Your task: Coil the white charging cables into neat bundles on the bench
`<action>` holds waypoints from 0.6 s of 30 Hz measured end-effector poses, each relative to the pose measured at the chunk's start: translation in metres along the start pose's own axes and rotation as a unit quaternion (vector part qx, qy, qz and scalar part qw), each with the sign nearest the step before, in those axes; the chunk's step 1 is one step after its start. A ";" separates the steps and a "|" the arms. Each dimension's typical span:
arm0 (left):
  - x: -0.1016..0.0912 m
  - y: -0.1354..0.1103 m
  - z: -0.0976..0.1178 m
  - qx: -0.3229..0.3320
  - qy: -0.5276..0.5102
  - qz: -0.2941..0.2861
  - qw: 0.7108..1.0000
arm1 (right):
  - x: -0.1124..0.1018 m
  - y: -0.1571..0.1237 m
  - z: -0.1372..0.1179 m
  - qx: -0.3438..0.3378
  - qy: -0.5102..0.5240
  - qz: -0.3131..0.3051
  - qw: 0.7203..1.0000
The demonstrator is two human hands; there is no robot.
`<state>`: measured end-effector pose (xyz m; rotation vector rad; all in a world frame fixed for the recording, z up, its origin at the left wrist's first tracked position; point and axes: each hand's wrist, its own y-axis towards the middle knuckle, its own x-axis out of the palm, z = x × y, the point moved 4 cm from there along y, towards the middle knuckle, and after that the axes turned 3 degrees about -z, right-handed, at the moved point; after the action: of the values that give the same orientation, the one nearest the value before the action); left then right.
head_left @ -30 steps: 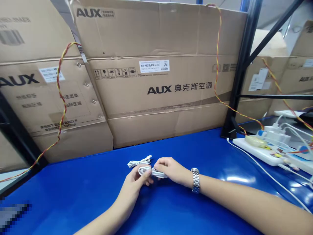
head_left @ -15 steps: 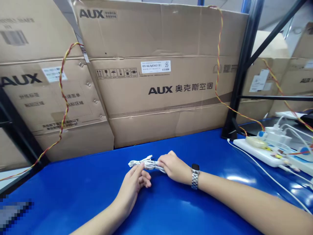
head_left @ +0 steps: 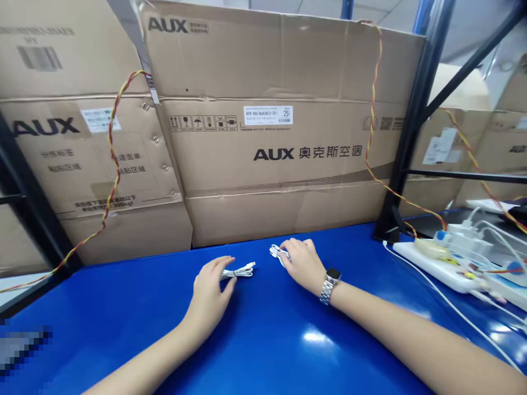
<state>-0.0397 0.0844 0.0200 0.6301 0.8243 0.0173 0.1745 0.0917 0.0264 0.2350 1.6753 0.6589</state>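
Observation:
A coiled white cable [head_left: 237, 272], bound with a thin black tie, lies on the blue table top [head_left: 123, 318]. My left hand [head_left: 209, 285] is right beside it, its fingers at the coil's left end and slightly curled. My right hand [head_left: 302, 266] is a little further right, cupped over a second white cable coil [head_left: 278, 253], whose loops stick out past the fingertips. A steel-link watch [head_left: 330, 285] sits on my right wrist. Most of the second coil is hidden under that hand.
A white power strip [head_left: 436, 263] with white chargers plugged in stands at the right, and a white cable [head_left: 448, 304] runs from it across the table. Large AUX cardboard boxes [head_left: 272, 164] and black rack posts [head_left: 411, 120] line the back edge, with twisted red-yellow wire [head_left: 373, 137] draped over them.
The hands have moved apart. The single bundle they held is now two coils: one left lying near my left hand, the other moved right and away under my right hand.

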 end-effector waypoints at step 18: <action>0.010 0.003 -0.011 -0.141 -0.183 -0.090 0.969 | -0.017 -0.017 -0.038 -0.164 -0.067 0.028 0.984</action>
<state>-0.0404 0.0949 0.0091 0.2747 0.5056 -0.1423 0.1451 0.0581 0.0339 0.0874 1.4114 0.9295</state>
